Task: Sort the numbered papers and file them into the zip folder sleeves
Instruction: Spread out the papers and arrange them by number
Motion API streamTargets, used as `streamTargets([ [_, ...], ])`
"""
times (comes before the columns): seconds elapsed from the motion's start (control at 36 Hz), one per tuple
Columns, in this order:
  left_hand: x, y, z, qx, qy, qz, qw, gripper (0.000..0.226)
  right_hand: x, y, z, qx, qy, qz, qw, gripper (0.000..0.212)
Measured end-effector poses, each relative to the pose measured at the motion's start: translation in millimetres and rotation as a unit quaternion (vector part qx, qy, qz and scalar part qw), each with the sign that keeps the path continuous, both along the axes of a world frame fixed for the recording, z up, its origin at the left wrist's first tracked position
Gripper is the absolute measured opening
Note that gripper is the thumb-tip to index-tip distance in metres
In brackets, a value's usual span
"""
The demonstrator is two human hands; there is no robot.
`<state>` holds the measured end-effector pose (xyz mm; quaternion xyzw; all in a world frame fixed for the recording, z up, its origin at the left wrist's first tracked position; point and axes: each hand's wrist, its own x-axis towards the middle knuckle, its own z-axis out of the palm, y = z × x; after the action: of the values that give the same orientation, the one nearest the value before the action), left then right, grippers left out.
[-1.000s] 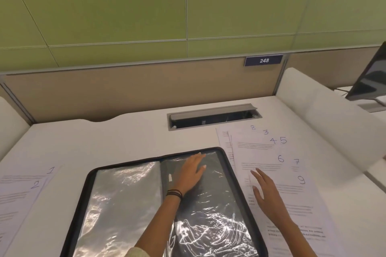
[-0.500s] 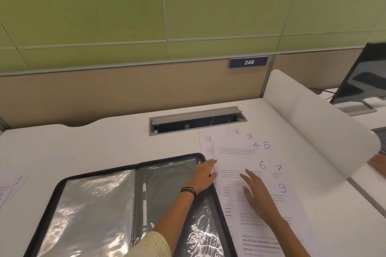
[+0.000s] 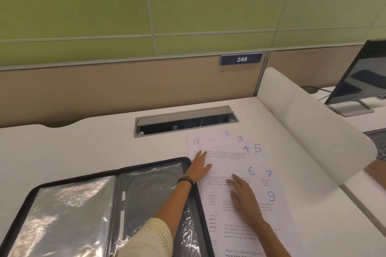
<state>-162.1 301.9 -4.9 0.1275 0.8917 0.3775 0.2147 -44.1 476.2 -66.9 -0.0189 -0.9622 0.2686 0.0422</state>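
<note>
Two hands lie flat on the numbered papers (image 3: 229, 152), which fan out overlapping on the white worktop (image 3: 83, 148) just right of the zip folder (image 3: 205, 225). We read 8, 3, 4, 5, 6, 7 and 9 in blue on the sheet corners. Our left hand (image 3: 199, 168) reaches across the folder's far right corner, fingers straight, and presses the left edge of the fan. Our right hand (image 3: 244, 200) rests with fingers spread on the nearer sheets, between the 6 and the 9. Neither grips anything. The folder lies open, with a clear sleeve (image 3: 69, 210) on its left half and another (image 3: 150, 185) on its right. Glare covers both, so we cannot tell what they hold. Behind the papers a cable box (image 3: 186, 121) sits open in the worktop, its inside dark.
</note>
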Motion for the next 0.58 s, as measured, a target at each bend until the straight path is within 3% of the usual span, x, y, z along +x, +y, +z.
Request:
streamTargets([
  [0.08, -10, 7, 1, 0.067, -0.041, 0.078, 0.994, 0.059, -1, 2, -2, 0.002, 0.004, 0.002, 1.0, 0.053],
  [0.17, -19, 11, 4, 0.17, -0.084, 0.188, 0.964, 0.05, -2, 3, -5, 0.001, 0.006, 0.002, 1.0, 0.054],
  [0.28, -32, 10, -2, 0.212, -0.1, 0.269, 0.934, 0.039, 0, 3, -6, -0.002, 0.011, 0.009, 1.0, 0.055],
  [0.36, -39, 8, -7, 0.233, -0.106, 0.273, 0.927, 0.018, 0, 4, -5, -0.003, 0.011, 0.009, 1.0, 0.055],
  [0.44, -41, 8, -2, 0.264, -0.119, 0.258, 0.922, 0.03, -1, 3, -5, -0.008, 0.014, 0.007, 1.0, 0.055],
  [0.58, -45, 4, -5, 0.26, -0.109, 0.225, 0.933, 0.021, 1, 2, -4, -0.004, 0.01, 0.005, 1.0, 0.058],
])
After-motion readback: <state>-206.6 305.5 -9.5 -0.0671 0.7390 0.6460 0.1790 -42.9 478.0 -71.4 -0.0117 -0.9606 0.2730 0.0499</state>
